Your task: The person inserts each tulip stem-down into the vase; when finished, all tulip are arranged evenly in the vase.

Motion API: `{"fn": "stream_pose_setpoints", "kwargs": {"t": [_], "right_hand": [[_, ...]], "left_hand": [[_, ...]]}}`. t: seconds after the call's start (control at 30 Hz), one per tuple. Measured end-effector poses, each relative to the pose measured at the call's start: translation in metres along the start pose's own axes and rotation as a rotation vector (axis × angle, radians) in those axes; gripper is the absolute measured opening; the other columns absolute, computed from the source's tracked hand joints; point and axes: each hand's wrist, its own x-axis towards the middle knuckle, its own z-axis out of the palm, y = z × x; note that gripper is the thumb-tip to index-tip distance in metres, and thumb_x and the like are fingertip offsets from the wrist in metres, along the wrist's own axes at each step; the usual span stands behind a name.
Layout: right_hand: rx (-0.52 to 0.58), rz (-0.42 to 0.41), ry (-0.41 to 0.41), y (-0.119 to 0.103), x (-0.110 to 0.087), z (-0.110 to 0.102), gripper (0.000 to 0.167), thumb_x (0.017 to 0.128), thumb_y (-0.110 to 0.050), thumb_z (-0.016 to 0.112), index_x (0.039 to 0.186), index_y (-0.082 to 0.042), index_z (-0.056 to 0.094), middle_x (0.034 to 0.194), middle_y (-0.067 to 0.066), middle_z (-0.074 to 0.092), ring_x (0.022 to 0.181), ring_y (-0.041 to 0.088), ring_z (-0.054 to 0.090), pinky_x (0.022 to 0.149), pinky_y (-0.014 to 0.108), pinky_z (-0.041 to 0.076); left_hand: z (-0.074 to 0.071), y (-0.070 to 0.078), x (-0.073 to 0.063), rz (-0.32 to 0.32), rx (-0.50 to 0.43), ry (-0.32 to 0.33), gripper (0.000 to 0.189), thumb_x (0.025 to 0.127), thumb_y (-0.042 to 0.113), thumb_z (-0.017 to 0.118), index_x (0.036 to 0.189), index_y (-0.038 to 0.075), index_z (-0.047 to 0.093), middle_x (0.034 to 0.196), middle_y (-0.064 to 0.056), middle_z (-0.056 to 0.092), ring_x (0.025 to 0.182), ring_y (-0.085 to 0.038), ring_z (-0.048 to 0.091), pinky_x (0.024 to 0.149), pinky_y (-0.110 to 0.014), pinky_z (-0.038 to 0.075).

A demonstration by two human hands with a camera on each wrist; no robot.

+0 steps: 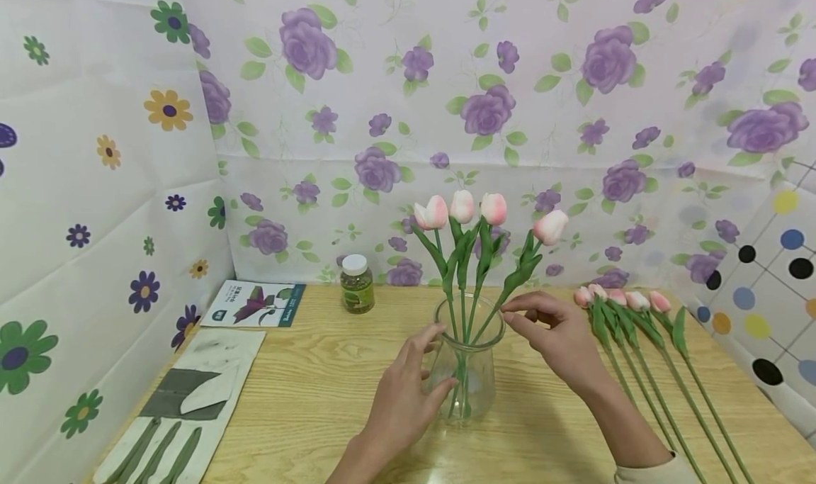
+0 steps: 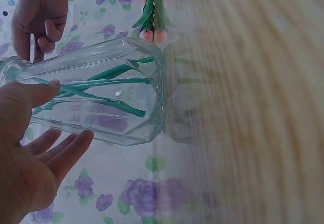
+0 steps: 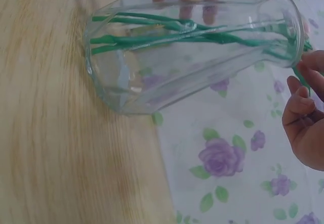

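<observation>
A clear glass vase (image 1: 487,392) stands on the table with several pink-and-white tulips (image 1: 494,209) in it; their green stems cross inside. My left hand (image 1: 408,392) curls round the vase's left side, thumb in front and index finger near the rim. In the left wrist view its fingers (image 2: 68,150) lie along the glass. At the right of the rim, my right hand (image 1: 564,342) pinches the stem of the rightmost tulip (image 1: 551,227), which leans outward. The right wrist view has this green stem passing between thumb and index finger.
Several loose tulips (image 1: 637,301) lie on the right of the wooden table (image 1: 306,392). A white-capped jar (image 1: 357,285) stands behind the vase, to its left. A leaflet (image 1: 255,304) and a white sheet with grey-green pieces (image 1: 185,392) lie at left. Flowered cloth (image 1: 408,115) hangs behind.
</observation>
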Motion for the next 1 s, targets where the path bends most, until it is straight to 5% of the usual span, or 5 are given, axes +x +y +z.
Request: {"fn": "stream_pose_setpoints", "kwargs": {"t": [0.33,0.7,1.0], "right_hand": [[0.003,0.14,0.015,0.027,-0.006,-0.021,0.021,0.101,-0.02,0.074,0.116,-0.006,0.078,0.082,-0.003,0.068,0.061,0.016,0.05,0.052,0.031,0.047],[0.027,0.221,0.034,0.052,-0.013,-0.051,0.024,0.103,-0.02,0.071,0.123,-0.006,0.075,0.098,-0.016,0.071,0.072,0.01,0.055,0.057,0.027,0.05],[-0.1,0.285,0.042,0.067,-0.019,-0.079,0.035,0.103,-0.032,0.072,0.128,-0.007,0.073,0.107,-0.026,0.07,0.085,0.004,0.063,0.065,0.026,0.057]], "left_hand": [[0.001,-0.001,0.0,-0.006,0.008,0.003,0.087,0.087,0.006,0.087,0.156,0.023,0.036,0.145,-0.01,0.06,0.122,-0.03,0.069,0.082,-0.038,0.067],[0.0,-0.001,0.0,-0.007,0.01,-0.006,0.086,0.088,0.005,0.085,0.155,0.025,0.036,0.147,-0.009,0.061,0.124,-0.03,0.068,0.082,-0.036,0.067],[0.0,0.0,0.001,0.019,0.011,0.011,0.084,0.086,0.006,0.087,0.153,0.021,0.038,0.141,-0.011,0.062,0.12,-0.031,0.069,0.078,-0.035,0.067]]}}
